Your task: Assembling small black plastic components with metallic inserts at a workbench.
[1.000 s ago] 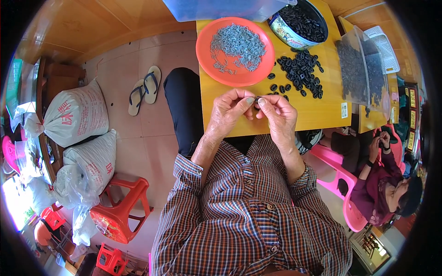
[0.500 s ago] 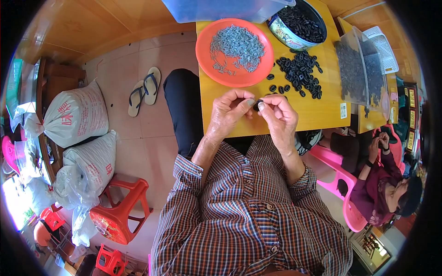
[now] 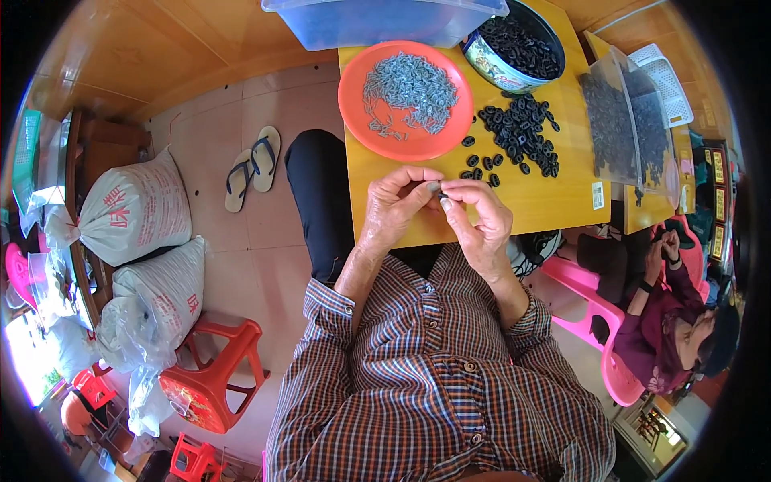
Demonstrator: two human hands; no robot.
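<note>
Above the table's near edge, my left hand (image 3: 392,207) and my right hand (image 3: 484,218) meet at their fingertips. Both thumbs and forefingers pinch a small black oval piece (image 3: 442,194), mostly covered by the fingers. Whether a thin pin is held with it, I cannot tell. Just beyond my fingers lie several loose black oval pieces (image 3: 474,161) with a hole in the middle, and a larger heap of them (image 3: 526,128) spreads farther right. A round orange-red plate (image 3: 353,116) beyond my left hand carries many small silvery metal pins (image 3: 409,90).
On the yellow table (image 3: 554,201) stand a round tin (image 3: 506,72) full of black pieces and a blue plastic bin (image 3: 361,28). Clear tubs (image 3: 614,120) hold more at right. Another person (image 3: 666,321) sits right. Sacks (image 3: 132,209), a red stool (image 3: 213,373) and sandals (image 3: 263,161) are left.
Both hands have shifted slightly left and down in the picture, and the black piece is now more hidden between the fingers. The whole view has moved a little.
</note>
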